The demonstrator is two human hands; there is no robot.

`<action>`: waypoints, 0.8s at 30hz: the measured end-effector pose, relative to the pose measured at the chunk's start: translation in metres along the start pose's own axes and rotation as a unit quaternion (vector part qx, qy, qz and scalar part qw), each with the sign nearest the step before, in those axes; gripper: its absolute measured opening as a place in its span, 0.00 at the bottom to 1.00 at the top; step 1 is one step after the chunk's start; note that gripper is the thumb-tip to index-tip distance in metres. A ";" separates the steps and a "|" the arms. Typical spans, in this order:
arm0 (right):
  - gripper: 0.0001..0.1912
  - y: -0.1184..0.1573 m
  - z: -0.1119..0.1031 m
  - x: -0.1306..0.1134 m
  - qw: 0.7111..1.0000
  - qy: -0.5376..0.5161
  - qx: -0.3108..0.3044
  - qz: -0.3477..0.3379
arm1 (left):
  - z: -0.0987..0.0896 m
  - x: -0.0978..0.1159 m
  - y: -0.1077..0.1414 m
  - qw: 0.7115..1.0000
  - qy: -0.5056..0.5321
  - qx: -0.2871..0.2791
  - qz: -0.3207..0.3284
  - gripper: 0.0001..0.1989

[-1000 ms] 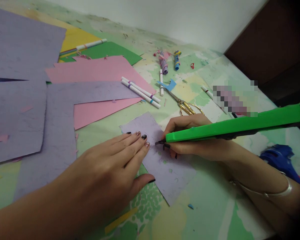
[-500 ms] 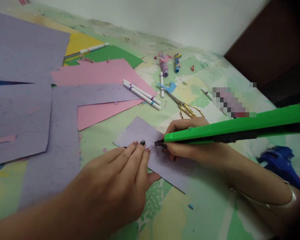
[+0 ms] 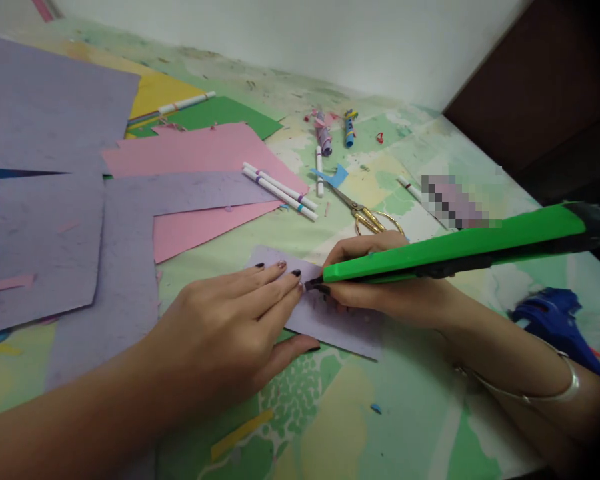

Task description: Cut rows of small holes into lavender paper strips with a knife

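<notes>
My left hand (image 3: pixel 240 313) lies flat on a small purple paper rectangle (image 3: pixel 350 330), fingers stretched out and pressing it to the table. In my right hand (image 3: pixel 375 287) is a green utility knife (image 3: pixel 445 247), gripped near its blade end. Its dark tip touches the purple paper just beyond my left fingertips. Part of the paper is hidden under both hands. Gold-handled scissors (image 3: pixel 365 217) lie beyond my right hand, their blades near a blue paper scrap (image 3: pixel 336 175).
Large purple sheets (image 3: pixel 130 280), pink paper (image 3: pixel 195 150) and green paper (image 3: pixel 220 112) overlap at left. White markers (image 3: pixel 280 193) lie on them. Small rolled paper pieces (image 3: pixel 324 137) sit at the back. A blue glue gun (image 3: pixel 550 313) is beside my right forearm. A wall (image 3: pixel 305 47) bounds the table.
The small purple paper has turned slightly, and my left hand has shifted with it. The knife tip has moved a little to the left, still on the paper.
</notes>
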State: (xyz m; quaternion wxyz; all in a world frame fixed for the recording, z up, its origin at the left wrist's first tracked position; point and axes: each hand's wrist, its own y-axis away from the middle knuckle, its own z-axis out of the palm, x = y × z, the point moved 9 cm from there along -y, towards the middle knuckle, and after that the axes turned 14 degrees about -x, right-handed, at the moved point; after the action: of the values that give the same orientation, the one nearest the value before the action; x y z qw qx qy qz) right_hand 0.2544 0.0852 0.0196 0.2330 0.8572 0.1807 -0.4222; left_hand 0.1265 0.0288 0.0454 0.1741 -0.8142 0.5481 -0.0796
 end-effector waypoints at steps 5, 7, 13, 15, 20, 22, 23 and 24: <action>0.03 0.001 0.000 -0.001 1.000 0.011 0.011 -0.005 | 0.002 0.004 0.001 0.999 -0.035 -0.009 -0.007 0.18; 0.03 0.000 0.000 0.000 1.000 0.004 0.011 -0.003 | 0.001 0.005 0.000 0.999 -0.042 -0.009 -0.011 0.18; 0.04 0.001 -0.002 0.000 1.000 0.010 0.017 0.002 | 0.003 0.005 0.001 0.999 -0.039 -0.007 -0.012 0.18; 0.05 0.001 -0.002 -0.002 1.000 0.021 0.017 0.002 | 0.003 0.006 0.001 0.999 -0.043 -0.007 -0.013 0.17; 0.05 0.002 -0.002 0.000 0.999 0.030 0.021 0.014 | 0.001 0.007 -0.001 0.998 -0.068 -0.007 -0.005 0.17; 0.05 0.002 -0.002 0.000 1.000 -0.010 0.025 0.000 | 0.001 0.009 -0.001 0.997 -0.073 -0.010 0.008 0.17; 0.05 0.003 -0.004 0.000 0.999 -0.039 0.034 -0.013 | 0.002 0.010 0.000 0.997 -0.074 -0.012 0.019 0.16; 0.04 0.004 -0.008 0.000 0.996 -0.070 0.052 -0.030 | 0.003 0.011 0.001 0.997 -0.074 -0.011 0.026 0.15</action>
State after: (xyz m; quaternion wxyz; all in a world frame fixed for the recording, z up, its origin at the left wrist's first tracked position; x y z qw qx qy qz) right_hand 0.2613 0.0863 0.0247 0.1872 0.8306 0.1674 -0.4971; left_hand 0.1309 0.0186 0.0411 0.2070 -0.8051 0.5558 -0.0089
